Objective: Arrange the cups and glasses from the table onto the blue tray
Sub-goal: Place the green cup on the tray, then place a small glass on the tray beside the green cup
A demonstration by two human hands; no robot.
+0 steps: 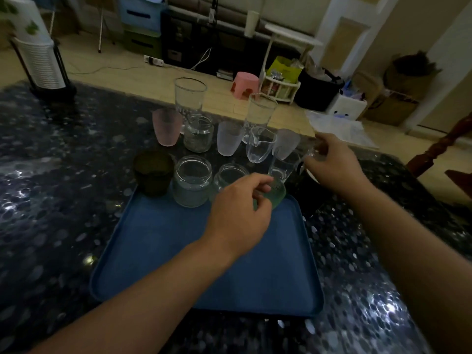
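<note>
L hand (238, 215) grips green-based glass (277, 186) on tray (158, 251).

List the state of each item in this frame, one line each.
Blue plastic tray: flat on table, mostly bare.
Dark brown cup: upright, tray's far edge.
Clear glass jar: upright on tray, empty.
Green-tinted glass: held by left hand, at tray's far right corner.
Clear handled glass: in right hand grip.
Pink frosted tumbler: upright on table.
</note>
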